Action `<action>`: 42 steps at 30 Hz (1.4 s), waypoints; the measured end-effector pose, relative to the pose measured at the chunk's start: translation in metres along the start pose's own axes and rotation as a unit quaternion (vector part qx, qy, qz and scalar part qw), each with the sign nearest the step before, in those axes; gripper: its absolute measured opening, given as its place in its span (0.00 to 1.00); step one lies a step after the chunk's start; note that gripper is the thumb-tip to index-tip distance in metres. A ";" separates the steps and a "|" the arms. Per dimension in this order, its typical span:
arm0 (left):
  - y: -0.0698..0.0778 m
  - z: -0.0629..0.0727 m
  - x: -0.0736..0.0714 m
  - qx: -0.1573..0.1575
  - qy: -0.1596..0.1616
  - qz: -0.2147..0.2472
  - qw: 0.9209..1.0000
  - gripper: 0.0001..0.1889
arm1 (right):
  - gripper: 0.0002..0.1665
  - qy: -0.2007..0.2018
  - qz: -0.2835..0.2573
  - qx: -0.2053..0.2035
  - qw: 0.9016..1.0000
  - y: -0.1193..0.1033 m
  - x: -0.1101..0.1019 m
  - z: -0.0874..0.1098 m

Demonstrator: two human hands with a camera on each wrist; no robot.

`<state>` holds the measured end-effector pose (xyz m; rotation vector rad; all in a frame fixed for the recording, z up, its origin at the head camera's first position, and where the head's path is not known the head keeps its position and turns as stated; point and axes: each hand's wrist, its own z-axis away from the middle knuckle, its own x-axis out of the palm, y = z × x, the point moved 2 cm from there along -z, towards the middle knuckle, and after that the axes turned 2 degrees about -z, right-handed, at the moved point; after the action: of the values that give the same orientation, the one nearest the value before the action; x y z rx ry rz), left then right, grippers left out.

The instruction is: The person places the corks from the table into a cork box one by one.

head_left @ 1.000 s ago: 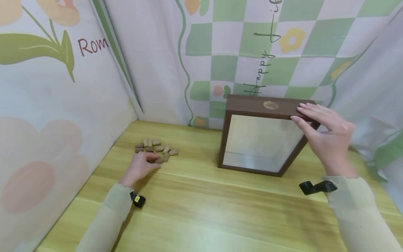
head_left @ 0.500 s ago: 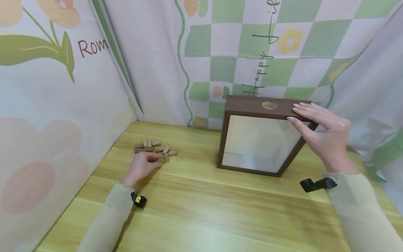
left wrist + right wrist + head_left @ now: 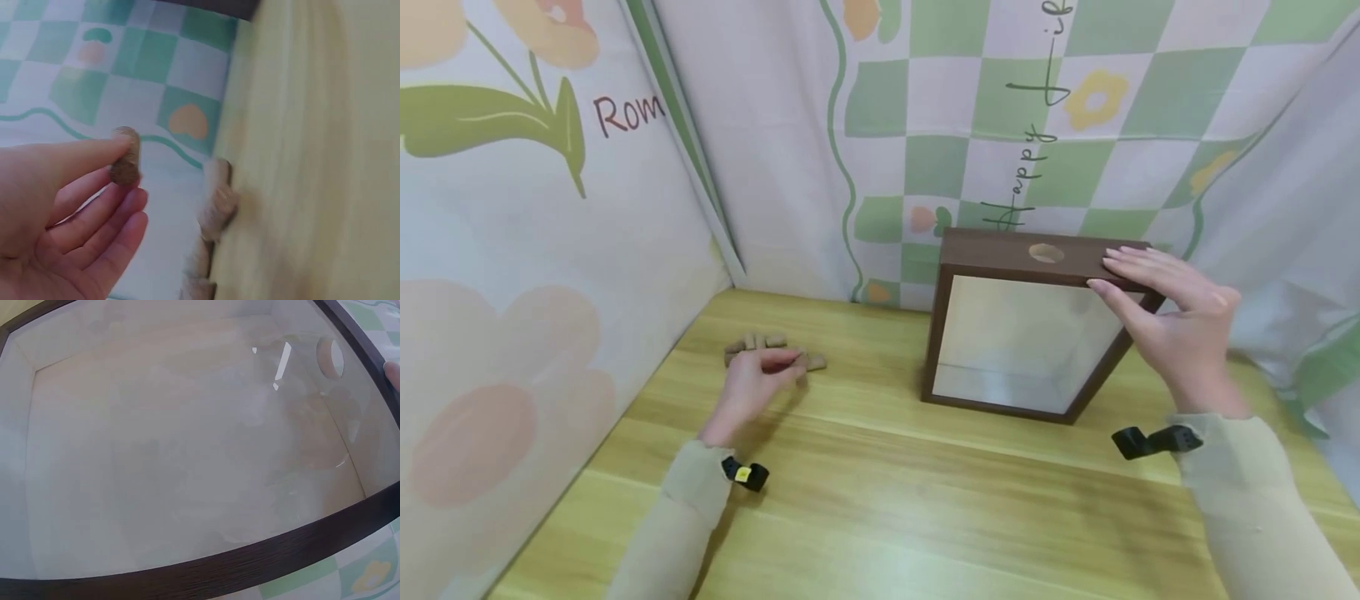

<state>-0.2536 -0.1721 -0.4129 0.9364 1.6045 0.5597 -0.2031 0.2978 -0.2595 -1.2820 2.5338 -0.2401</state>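
Note:
Lifted off the table, a wine cork (image 3: 127, 156) is pinched between the thumb and fingers of my left hand (image 3: 751, 387). In the head view that hand mostly covers this cork. Behind the hand lies a small group of loose corks (image 3: 764, 341), partly hidden by it. My right hand (image 3: 1187, 321) rests on the top right corner of a brown shadow box (image 3: 936, 333), fingers laid along the top and thumb at the front edge. The box stands upright, with a clear front pane (image 3: 181, 444) and a round hole (image 3: 1046, 252) in its top. No corks show inside.
The wood-grain table (image 3: 880, 500) carries the box and corks. A checkered curtain (image 3: 936, 162) hangs close behind the box, and a flower-printed cloth (image 3: 497, 333) borders the left side.
My left hand has taken up a cork and moved slightly up and to the right, over the group. The right hand and the box have stayed in place.

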 end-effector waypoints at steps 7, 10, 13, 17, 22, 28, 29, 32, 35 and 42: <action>0.024 -0.012 0.003 0.004 0.037 0.067 0.997 0.17 | 0.15 0.018 -0.004 0.006 1.000 0.000 0.001 0.001; 0.038 -0.019 0.002 0.000 0.066 0.100 0.993 0.19 | 0.15 0.015 -0.004 0.008 1.000 0.000 0.001 0.001; 0.055 -0.027 0.001 0.008 0.093 0.121 0.988 0.18 | 0.16 0.014 -0.004 0.013 1.000 -0.001 0.001 0.002; 0.084 -0.040 0.003 0.037 0.099 0.128 0.986 0.17 | 0.16 0.018 -0.003 0.019 1.000 0.000 0.001 0.002; 0.119 -0.052 0.007 0.074 0.090 0.158 0.981 0.16 | 0.15 0.025 0.000 0.015 1.000 0.000 0.002 0.003; 0.155 -0.064 0.012 0.129 0.098 0.205 0.965 0.16 | 0.21 0.021 0.012 0.011 1.000 0.003 0.003 0.004; 0.160 -0.065 0.012 0.135 0.097 0.212 0.963 0.15 | 0.23 0.019 0.016 0.011 1.000 0.003 0.003 0.004; 0.172 -0.068 0.014 0.150 0.096 0.230 0.957 0.14 | 0.26 0.022 0.024 0.010 0.999 0.003 0.004 0.005; 0.180 -0.070 0.014 0.160 0.099 0.242 0.952 0.14 | 0.24 0.033 0.027 0.009 0.999 0.002 0.007 0.004; 0.201 -0.077 0.020 0.187 0.091 0.260 0.943 0.14 | 0.23 0.045 0.026 0.013 0.999 0.001 0.011 0.004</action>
<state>-0.2733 -0.0314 -0.2496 1.6616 1.6587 0.7317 -0.2088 0.2896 -0.2659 -1.2212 2.6263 -0.3254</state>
